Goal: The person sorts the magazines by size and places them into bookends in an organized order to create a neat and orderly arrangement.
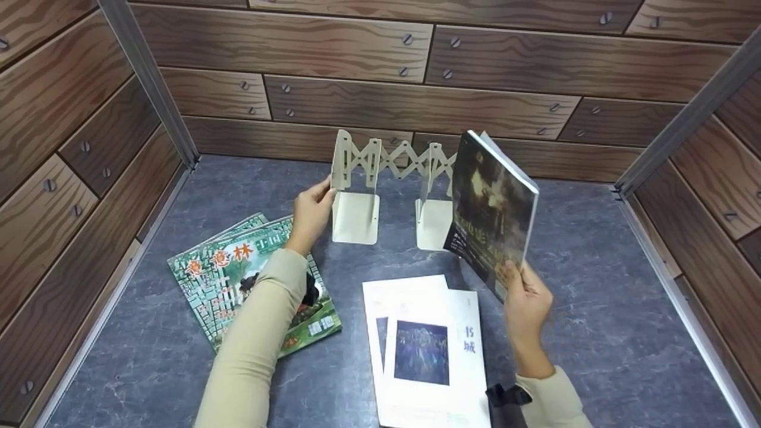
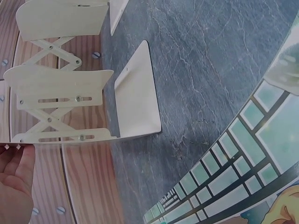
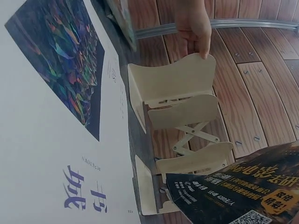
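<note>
A cream expandable bookend (image 1: 355,219) with crisscross scissor links stands near the back wall, its upright plates apart. My left hand (image 1: 313,215) grips the edge of its left end plate, thumb and fingers on either side, as the right wrist view shows with the bookend plate (image 3: 180,79). My right hand (image 1: 528,303) holds a dark-covered magazine (image 1: 490,208) by its lower corner, raised and tilted in front of the bookend's right part, which it hides. In the left wrist view, my left hand's fingers (image 2: 22,170) are at the plate's outer face.
White magazines (image 1: 422,353) lie stacked in the front middle, one with a dark picture on its cover. Green-patterned magazines (image 1: 324,306) overlap at the left, partly under my left forearm. Wood-patterned walls (image 1: 357,53) enclose the grey marbled surface (image 1: 612,309).
</note>
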A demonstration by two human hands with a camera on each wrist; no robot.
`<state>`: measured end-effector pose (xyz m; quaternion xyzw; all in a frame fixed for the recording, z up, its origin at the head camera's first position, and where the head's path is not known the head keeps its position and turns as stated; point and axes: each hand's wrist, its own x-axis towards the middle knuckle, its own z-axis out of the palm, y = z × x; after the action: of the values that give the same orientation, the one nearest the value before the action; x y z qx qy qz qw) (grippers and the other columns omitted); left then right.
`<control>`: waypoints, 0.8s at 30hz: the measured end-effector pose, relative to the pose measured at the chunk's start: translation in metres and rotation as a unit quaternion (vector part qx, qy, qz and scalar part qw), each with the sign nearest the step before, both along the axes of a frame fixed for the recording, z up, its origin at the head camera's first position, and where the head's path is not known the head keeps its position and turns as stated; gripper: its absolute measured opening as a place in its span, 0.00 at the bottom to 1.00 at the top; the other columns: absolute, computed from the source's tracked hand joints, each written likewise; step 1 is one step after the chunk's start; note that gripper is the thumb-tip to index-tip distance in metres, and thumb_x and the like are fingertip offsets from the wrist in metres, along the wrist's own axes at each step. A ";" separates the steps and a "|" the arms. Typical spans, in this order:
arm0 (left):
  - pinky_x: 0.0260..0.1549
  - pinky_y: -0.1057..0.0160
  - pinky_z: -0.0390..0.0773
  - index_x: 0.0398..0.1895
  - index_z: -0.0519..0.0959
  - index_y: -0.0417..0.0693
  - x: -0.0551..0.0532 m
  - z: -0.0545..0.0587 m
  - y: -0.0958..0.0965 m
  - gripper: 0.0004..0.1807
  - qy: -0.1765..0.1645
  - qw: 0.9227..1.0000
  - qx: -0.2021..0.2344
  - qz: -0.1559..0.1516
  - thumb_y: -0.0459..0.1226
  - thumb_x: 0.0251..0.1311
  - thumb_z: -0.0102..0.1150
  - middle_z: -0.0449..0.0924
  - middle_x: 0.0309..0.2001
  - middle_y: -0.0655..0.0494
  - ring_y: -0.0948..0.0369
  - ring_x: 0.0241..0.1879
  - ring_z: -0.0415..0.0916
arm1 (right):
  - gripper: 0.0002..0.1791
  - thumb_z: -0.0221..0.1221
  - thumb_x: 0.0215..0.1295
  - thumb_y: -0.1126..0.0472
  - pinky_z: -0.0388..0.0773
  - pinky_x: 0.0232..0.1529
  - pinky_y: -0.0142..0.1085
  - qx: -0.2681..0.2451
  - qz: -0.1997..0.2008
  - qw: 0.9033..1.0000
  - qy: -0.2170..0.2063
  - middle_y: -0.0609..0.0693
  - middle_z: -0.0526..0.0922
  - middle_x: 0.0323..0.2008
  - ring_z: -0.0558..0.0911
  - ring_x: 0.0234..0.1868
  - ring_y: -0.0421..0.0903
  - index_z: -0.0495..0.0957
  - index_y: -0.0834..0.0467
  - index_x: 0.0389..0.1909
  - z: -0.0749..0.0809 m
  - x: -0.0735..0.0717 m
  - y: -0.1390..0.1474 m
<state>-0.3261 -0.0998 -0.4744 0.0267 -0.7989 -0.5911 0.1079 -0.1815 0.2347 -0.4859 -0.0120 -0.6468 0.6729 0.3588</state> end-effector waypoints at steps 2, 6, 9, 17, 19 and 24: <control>0.63 0.57 0.77 0.67 0.72 0.45 0.000 0.000 0.000 0.22 0.000 1.000 -0.001 0.000 0.38 0.72 0.55 0.76 0.64 0.46 0.54 0.64 0.75 | 0.16 0.58 0.67 0.73 0.84 0.40 0.24 0.006 -0.010 1.000 -0.001 0.33 0.88 0.33 0.87 0.35 0.30 0.76 0.81 0.51 -0.001 -0.007 -0.001; 0.63 0.57 0.77 0.67 0.73 0.45 0.001 0.000 0.000 0.22 0.000 1.000 -0.003 0.000 0.39 0.72 0.55 0.76 0.64 0.46 0.54 0.64 0.76 | 0.15 0.59 0.67 0.72 0.83 0.36 0.21 0.028 -0.037 0.999 -0.012 0.29 0.86 0.29 0.85 0.32 0.27 0.78 0.79 0.49 -0.006 -0.019 -0.001; 0.62 0.57 0.77 0.68 0.72 0.45 0.000 -0.001 0.000 0.23 0.003 1.000 0.001 -0.001 0.39 0.72 0.55 0.76 0.64 0.44 0.53 0.64 0.76 | 0.15 0.59 0.67 0.71 0.83 0.36 0.20 0.030 -0.038 0.999 -0.017 0.31 0.87 0.30 0.85 0.33 0.27 0.78 0.77 0.51 -0.008 -0.027 -0.002; 0.62 0.57 0.78 0.67 0.73 0.42 -0.001 -0.003 0.000 0.22 0.017 1.000 0.012 0.000 0.37 0.71 0.55 0.76 0.63 0.42 0.52 0.63 0.76 | 0.13 0.59 0.68 0.71 0.83 0.38 0.21 0.031 -0.037 0.999 -0.008 0.42 0.88 0.34 0.85 0.35 0.28 0.80 0.76 0.49 -0.012 -0.047 -0.014; 0.62 0.57 0.78 0.66 0.73 0.42 -0.001 -0.003 0.000 0.22 0.018 1.000 0.011 0.002 0.37 0.71 0.56 0.77 0.63 0.42 0.52 0.63 0.76 | 0.13 0.58 0.68 0.71 0.83 0.38 0.22 0.032 -0.039 0.999 -0.005 0.48 0.89 0.34 0.85 0.35 0.28 0.81 0.76 0.48 -0.013 -0.052 -0.016; 0.62 0.57 0.78 0.66 0.73 0.42 -0.001 -0.003 0.000 0.22 0.015 1.000 0.009 0.003 0.37 0.71 0.56 0.77 0.62 0.43 0.52 0.63 0.77 | 0.12 0.59 0.68 0.71 0.80 0.30 0.20 0.044 -0.049 0.998 -0.004 0.61 0.87 0.31 0.82 0.28 0.29 0.82 0.74 0.48 -0.018 -0.065 -0.020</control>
<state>-0.3268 -0.0995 -0.4771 0.0214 -0.7918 -0.5982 0.1219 -0.2469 0.2151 -0.5041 -0.0305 -0.6757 0.6253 0.3892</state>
